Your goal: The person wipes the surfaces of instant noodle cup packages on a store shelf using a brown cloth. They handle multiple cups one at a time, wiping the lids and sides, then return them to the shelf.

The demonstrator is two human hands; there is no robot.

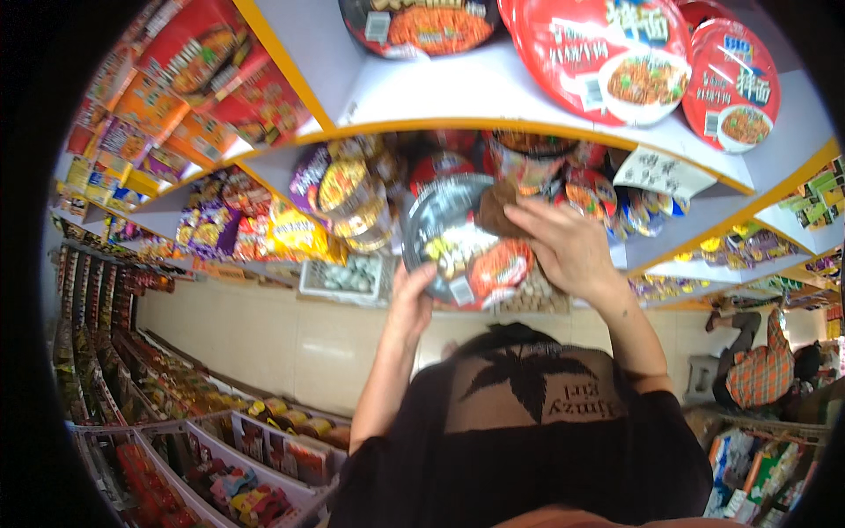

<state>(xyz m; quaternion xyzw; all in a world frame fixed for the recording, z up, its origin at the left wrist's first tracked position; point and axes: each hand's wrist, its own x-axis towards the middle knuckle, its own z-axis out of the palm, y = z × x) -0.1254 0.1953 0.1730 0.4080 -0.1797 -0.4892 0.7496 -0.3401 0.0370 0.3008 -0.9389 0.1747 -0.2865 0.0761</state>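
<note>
My left hand grips the lower left rim of a round instant noodle bowl with a black edge and a printed lid. Over the upper right of that lid, my right hand holds a brown cloth against it. The bowl is tilted in front of the lower shelf. Behind it stand noodle tubs and red-lidded bowls, partly hidden by the bowl and my hand. Purple and yellow noodle cups are to its left.
Above, a white shelf with a yellow edge bears large red noodle bowls. A handwritten card hangs at the shelf edge. Bagged noodles lie left, with a white crate below. Another person is low down at the far right, beside a grey stool.
</note>
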